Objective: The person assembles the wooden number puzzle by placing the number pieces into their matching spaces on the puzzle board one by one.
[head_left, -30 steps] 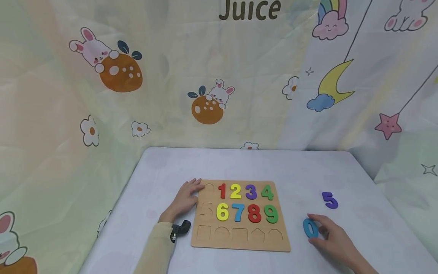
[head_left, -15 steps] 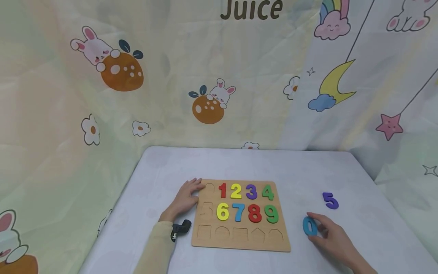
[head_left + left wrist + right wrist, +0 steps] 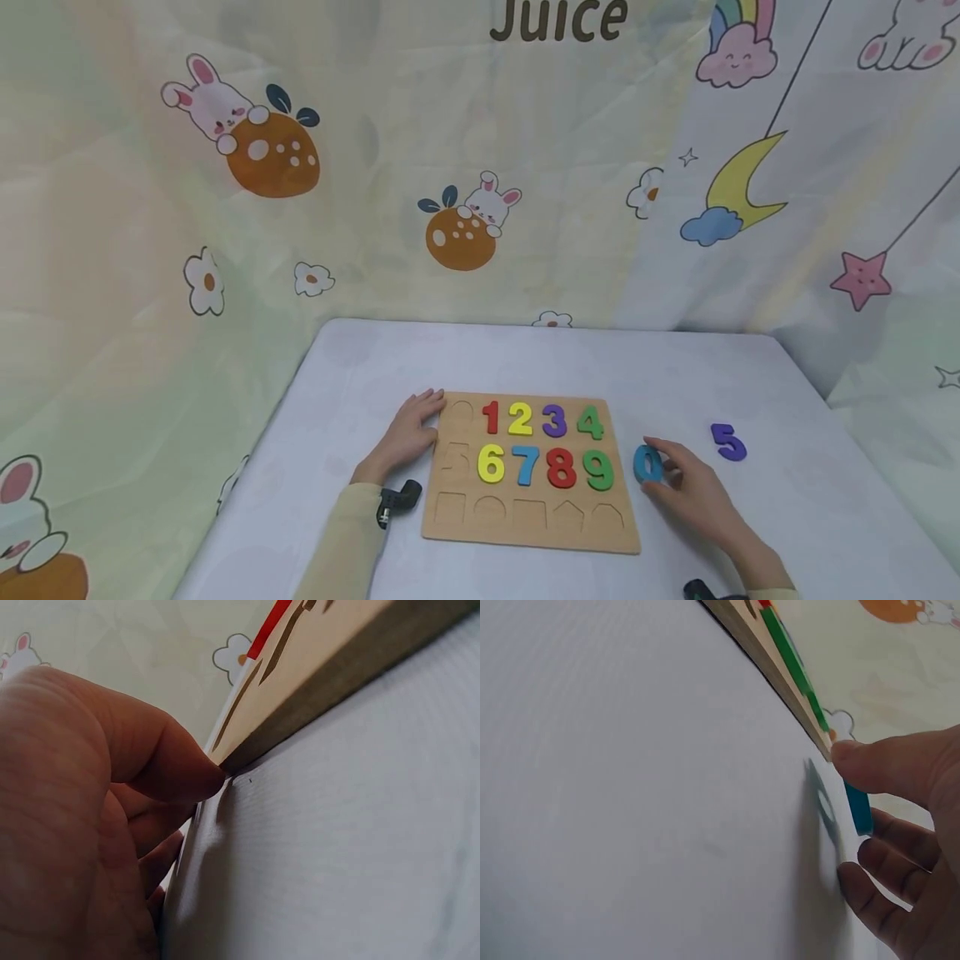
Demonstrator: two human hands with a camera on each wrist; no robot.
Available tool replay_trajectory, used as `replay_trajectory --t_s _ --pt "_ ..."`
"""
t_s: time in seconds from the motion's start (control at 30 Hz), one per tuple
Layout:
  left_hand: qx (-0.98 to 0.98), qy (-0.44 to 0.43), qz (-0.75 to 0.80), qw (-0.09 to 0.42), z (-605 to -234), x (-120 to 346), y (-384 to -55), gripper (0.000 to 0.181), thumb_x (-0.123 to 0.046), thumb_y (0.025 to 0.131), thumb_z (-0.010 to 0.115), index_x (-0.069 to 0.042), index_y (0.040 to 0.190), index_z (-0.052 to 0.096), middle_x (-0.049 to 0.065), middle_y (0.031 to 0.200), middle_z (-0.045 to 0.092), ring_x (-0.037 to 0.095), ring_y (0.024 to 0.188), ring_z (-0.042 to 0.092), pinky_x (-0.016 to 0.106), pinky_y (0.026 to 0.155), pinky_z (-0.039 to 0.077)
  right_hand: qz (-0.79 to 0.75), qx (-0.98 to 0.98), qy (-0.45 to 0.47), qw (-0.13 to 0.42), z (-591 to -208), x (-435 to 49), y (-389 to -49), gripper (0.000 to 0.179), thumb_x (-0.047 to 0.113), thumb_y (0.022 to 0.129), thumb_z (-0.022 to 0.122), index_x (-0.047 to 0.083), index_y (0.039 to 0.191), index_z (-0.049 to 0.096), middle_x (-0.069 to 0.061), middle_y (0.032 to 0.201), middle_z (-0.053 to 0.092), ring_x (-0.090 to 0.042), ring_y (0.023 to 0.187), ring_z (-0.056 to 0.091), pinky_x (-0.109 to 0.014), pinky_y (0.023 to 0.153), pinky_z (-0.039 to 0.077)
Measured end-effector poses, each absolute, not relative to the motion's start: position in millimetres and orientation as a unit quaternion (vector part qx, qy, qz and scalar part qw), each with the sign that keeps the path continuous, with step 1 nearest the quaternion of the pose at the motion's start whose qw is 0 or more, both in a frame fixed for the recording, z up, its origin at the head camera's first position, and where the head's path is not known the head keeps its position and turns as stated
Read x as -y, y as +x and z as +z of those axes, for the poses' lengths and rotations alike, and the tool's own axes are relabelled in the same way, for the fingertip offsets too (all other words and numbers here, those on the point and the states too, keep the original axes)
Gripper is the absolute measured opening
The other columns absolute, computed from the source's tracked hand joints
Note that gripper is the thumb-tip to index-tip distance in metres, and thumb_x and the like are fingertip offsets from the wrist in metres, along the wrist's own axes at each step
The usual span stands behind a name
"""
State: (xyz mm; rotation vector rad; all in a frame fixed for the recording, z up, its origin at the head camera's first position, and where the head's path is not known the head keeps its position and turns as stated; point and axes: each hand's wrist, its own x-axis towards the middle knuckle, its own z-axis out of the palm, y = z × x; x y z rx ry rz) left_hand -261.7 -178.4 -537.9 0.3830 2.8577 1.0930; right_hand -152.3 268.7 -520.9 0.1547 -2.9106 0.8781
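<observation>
My right hand point(image 3: 693, 492) pinches a blue number 0 point(image 3: 647, 463) between thumb and fingers, just right of the wooden number board point(image 3: 517, 529). In the right wrist view the blue 0 point(image 3: 858, 806) is edge-on, off the white surface, its shadow falling below. My left hand point(image 3: 405, 433) rests at the board's upper left edge, fingers extended. Its thumb point(image 3: 180, 769) touches the board's side in the left wrist view. Coloured numbers 1 to 4 and 6 to 9 sit on the board. A purple 5 point(image 3: 728, 442) lies beyond my right hand.
Bare outlined recesses point(image 3: 454, 457) show in the board's left column and along its front row. A white-covered table point(image 3: 525, 358) carries everything. Behind it hangs a cartoon-printed cloth point(image 3: 375, 125). Dark wrist devices point(image 3: 399, 497) are strapped to both wrists.
My right hand has moved left and slightly away from me, bringing the blue 0 closer to the board. My left hand keeps its place at the board's edge. The head view has shifted slightly.
</observation>
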Motion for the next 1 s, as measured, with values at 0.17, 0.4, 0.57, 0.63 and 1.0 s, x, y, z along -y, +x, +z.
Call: replay_trajectory --t_s 0.17,0.4,0.57,0.63,1.0 --pt "-0.925 0.120 0.361 0.022 -539 178 -262 0.065 -0.001 0.076 0.056 -0.005 0.141 0.051 0.003 0.152 0.042 0.026 0.147 0.026 0.048 0.122 0.014 0.291 0.951 0.085 0.066 -521 -252 -167 0.068 0.009 0.076 0.080 0.006 0.137 0.051 -0.018 0.131 0.057 -0.030 0.101 0.063 -0.043 0.081 0.058" --pt "-0.928 0.117 0.351 0.025 -542 178 -263 0.066 -0.001 0.075 0.055 -0.004 0.141 0.051 0.006 0.154 0.039 0.027 0.147 0.024 0.048 0.122 0.014 0.315 0.942 0.086 0.072 -521 -228 -180 0.065 0.008 0.081 0.077 0.004 0.139 0.049 -0.021 0.135 0.054 -0.037 0.110 0.060 -0.050 0.088 0.056" --pt "-0.929 0.120 0.348 0.021 -542 178 -264 0.064 -0.002 0.075 0.055 -0.003 0.139 0.053 0.009 0.155 0.037 0.029 0.147 0.023 0.050 0.121 0.015 0.327 0.938 0.082 0.076 -523 -214 -187 0.065 0.008 0.081 0.077 0.002 0.140 0.048 -0.021 0.136 0.054 -0.040 0.120 0.055 -0.054 0.097 0.051" --pt "-0.931 0.121 0.345 0.020 -542 178 -264 0.064 -0.002 0.075 0.055 -0.004 0.139 0.053 0.008 0.155 0.037 0.029 0.147 0.023 0.049 0.122 0.015 0.328 0.937 0.090 0.079 -523 -210 -190 0.065 0.007 0.080 0.077 0.002 0.139 0.049 -0.021 0.136 0.054 -0.041 0.122 0.054 -0.056 0.099 0.048" --pt "-0.931 0.117 0.345 0.019 -542 179 -265 0.063 -0.002 0.074 0.056 -0.006 0.137 0.056 0.007 0.155 0.037 0.028 0.147 0.023 0.049 0.121 0.015 0.315 0.941 0.103 0.061 -514 -185 -204 0.070 0.013 0.080 0.080 0.006 0.142 0.048 -0.017 0.136 0.056 -0.039 0.127 0.050 -0.056 0.102 0.046"
